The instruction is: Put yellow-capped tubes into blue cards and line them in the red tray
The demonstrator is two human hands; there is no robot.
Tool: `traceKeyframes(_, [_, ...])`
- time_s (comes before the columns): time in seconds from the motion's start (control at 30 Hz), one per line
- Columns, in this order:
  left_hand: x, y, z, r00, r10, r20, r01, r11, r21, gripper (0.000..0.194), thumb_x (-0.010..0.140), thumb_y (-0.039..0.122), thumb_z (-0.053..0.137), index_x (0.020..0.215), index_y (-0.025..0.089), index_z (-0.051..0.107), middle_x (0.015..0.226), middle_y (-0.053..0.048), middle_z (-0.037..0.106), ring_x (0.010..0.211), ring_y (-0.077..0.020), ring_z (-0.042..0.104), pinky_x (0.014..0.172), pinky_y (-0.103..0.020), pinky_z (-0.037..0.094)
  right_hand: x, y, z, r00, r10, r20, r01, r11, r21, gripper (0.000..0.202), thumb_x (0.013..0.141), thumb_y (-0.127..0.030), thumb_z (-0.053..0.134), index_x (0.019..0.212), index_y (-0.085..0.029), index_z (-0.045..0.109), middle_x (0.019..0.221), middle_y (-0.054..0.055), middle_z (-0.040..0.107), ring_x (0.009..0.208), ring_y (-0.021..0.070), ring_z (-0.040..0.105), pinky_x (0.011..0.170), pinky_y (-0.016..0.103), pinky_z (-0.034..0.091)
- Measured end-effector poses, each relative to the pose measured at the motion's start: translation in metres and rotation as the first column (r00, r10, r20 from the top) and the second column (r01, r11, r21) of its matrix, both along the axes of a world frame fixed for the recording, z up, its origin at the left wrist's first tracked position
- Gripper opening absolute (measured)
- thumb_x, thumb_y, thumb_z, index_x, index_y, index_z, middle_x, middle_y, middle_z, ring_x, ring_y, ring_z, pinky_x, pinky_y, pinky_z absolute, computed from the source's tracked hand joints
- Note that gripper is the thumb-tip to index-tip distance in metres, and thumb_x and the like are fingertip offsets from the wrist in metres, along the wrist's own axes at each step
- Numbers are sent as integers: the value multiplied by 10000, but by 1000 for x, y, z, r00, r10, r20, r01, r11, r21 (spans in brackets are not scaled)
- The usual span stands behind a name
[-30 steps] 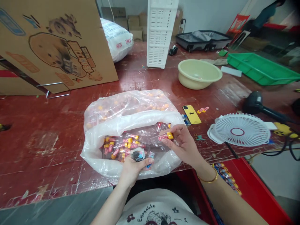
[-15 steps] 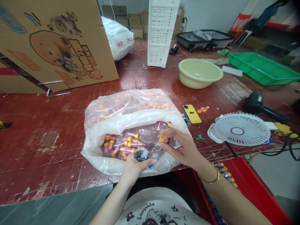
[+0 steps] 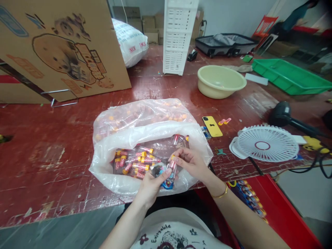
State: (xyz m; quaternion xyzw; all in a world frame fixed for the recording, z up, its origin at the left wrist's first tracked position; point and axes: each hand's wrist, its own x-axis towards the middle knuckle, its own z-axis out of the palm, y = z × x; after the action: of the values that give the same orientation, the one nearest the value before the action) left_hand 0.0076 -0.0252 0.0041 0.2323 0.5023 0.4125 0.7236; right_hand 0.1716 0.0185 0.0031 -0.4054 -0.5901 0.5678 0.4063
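Observation:
An open white plastic bag (image 3: 111,178) lies at the table's near edge, holding several small clear tubes with yellow caps and pink-red labels (image 3: 141,167). Over its near rim, my left hand (image 3: 151,186) is closed around a small blue printed packet (image 3: 168,182), thumb on top. A dark printed piece (image 3: 157,169) shows beside that thumb. Standing nearly upright at the packet is a yellow-capped tube (image 3: 172,166); whether its lower end sits inside the packet I cannot tell. My right hand (image 3: 190,163) pinches the tube at its yellow cap.
Right of the bag lie a yellow phone (image 3: 212,126), two small tubes (image 3: 224,121) and a white fan (image 3: 264,143). Behind are a cream basin (image 3: 221,83), a green tray (image 3: 290,77), a white basket stack (image 3: 176,41) and a cardboard box (image 3: 64,52). Packed tubes (image 3: 250,197) sit below right.
My right hand has moved down and left, toward my left hand. The tube, slanted before, now stands more upright, and the packet's blue printed face has turned into view.

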Motion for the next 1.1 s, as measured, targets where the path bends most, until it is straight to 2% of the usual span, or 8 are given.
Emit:
traceKeyframes(0.07, [4,3,0,998,21,60,-17,998,-67,330,589,373,841,774,130,718,675,-59,719,614,-184,658,606,-290,530,-2,-15,-5,998,30,50,-34,997,73,324,748,-452,707,903,-216,549,947,41,603,868,188,606,753,352,543])
traceKeyframes(0.2, [11,8,3,993,15,114,-3,994,-105,369,605,404,830,817,120,726,708,-80,734,643,-196,676,611,-292,544,-8,-41,-14,972,-75,224,30,980,198,829,531,-330,871,1197,-253,382,1205,94,472,1081,254,525,862,391,511])
traceKeyframes(0.37, [10,4,-1,991,-79,109,83,996,-37,315,664,326,808,897,133,719,770,-67,752,718,-186,688,688,-268,532,-13,-46,-26,962,-216,170,171,955,244,684,615,-158,760,1146,-260,341,1114,57,451,1042,207,531,872,354,501])
traceKeyframes(0.6, [10,1,-7,989,-74,127,73,997,8,211,701,250,786,871,149,712,787,-37,756,730,-148,678,708,-230,517,-13,-46,-25,971,-219,99,193,957,217,624,633,-157,728,1106,-270,336,1059,37,447,969,178,544,823,327,511])
traceKeyframes(0.8, [10,-2,-1,991,-124,57,129,988,-82,349,729,366,749,1004,155,708,903,-94,764,819,-220,702,655,-272,546,-2,-55,-16,952,-299,66,278,935,219,613,639,-178,743,1101,-263,349,1084,46,444,973,181,538,840,340,498])
traceKeyframes(0.93, [10,-5,-1,989,-149,-12,147,982,-117,426,662,363,798,1024,160,700,922,-104,766,860,-266,710,672,-328,575,66,-79,-32,773,-626,105,579,763,288,606,625,-224,769,1050,-260,338,1096,45,457,932,173,547,796,328,493])
traceKeyframes(1.03, [13,-2,-3,986,-138,-98,127,985,-114,438,599,352,839,970,153,716,833,-85,772,781,-260,720,653,-332,585,153,-123,-68,359,-876,323,843,453,291,668,580,-330,795,1072,-242,353,1047,35,480,879,179,551,777,349,486])
traceKeyframes(1.1, [16,1,-4,987,-106,-124,96,991,-89,419,559,344,859,905,149,726,792,-77,770,748,-253,718,619,-313,584,208,-163,-96,111,-861,497,920,278,277,663,534,-416,788,1023,-236,377,959,10,482,863,197,541,784,381,476])
